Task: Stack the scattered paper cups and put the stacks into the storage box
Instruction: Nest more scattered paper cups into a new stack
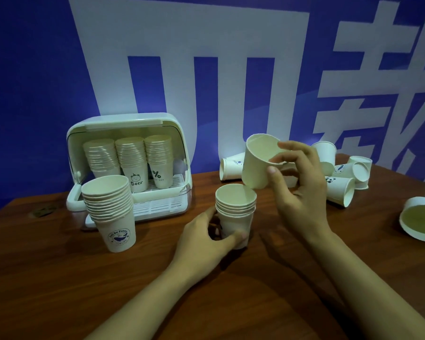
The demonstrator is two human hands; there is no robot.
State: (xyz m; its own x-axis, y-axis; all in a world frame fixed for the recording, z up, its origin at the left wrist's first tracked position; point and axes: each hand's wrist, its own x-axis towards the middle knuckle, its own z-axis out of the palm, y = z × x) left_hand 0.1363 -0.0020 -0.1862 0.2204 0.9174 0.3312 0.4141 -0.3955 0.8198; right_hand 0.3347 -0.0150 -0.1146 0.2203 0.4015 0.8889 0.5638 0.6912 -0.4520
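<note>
Five cup stacks, one held cup, seven loose cups, one storage box, two hands.

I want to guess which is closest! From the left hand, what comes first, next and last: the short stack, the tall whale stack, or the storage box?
1. Short stack: the left hand holds it, table middle.
2. Tall whale stack: further left, standing alone.
3. Storage box: behind the whale stack, by the wall.

a brown wooden table before a blue-and-white banner
</note>
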